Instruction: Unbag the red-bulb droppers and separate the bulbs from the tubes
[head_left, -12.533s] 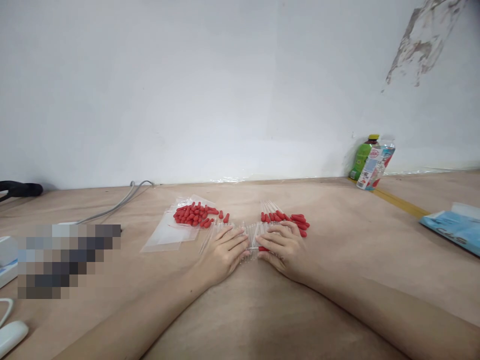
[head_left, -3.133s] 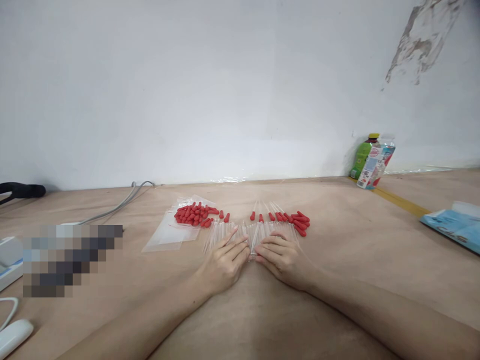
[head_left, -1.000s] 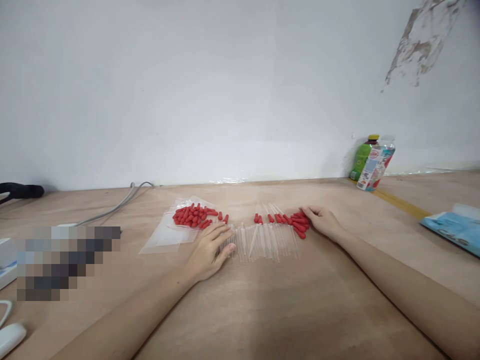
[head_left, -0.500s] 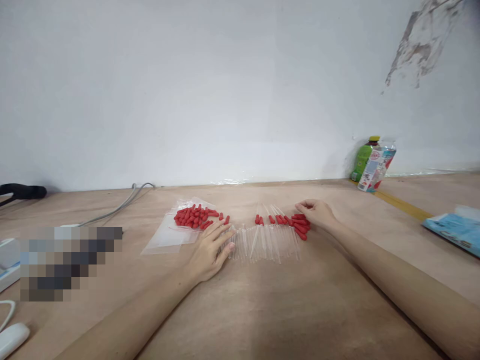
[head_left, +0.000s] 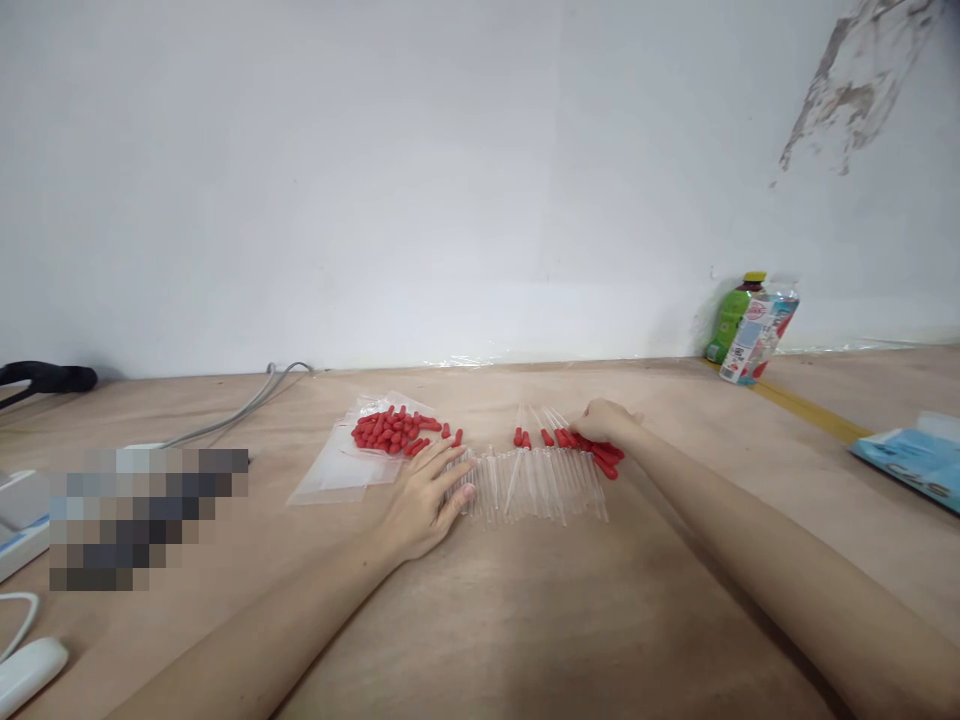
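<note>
My left hand [head_left: 426, 500] lies with fingers spread at the left end of a row of clear glass dropper tubes [head_left: 536, 485]. Its fingertips reach the tubes and come close to two loose red rubber bulbs. My right hand [head_left: 606, 422] is curled over the right-hand group of droppers with red bulbs [head_left: 609, 458], fingertips turned down and mostly hidden; what they grip cannot be made out. Further droppers with red bulbs [head_left: 547, 438] lie above the tube row, their thin tips pointing to the wall. A pile of red rubber bulbs [head_left: 390, 430] rests on a clear plastic bag [head_left: 326, 480].
At the back right stand a green bottle [head_left: 727, 320] and a printed carton-like pack [head_left: 759, 335]. A blue packet [head_left: 911, 460] lies at the right edge. To the left are a grey cable [head_left: 247, 408], a blurred-out patch and a white mouse-like object [head_left: 34, 672].
My right hand has moved left and slightly down over the red bulbs, covering part of the group. My left hand has stayed in place beside the tubes.
</note>
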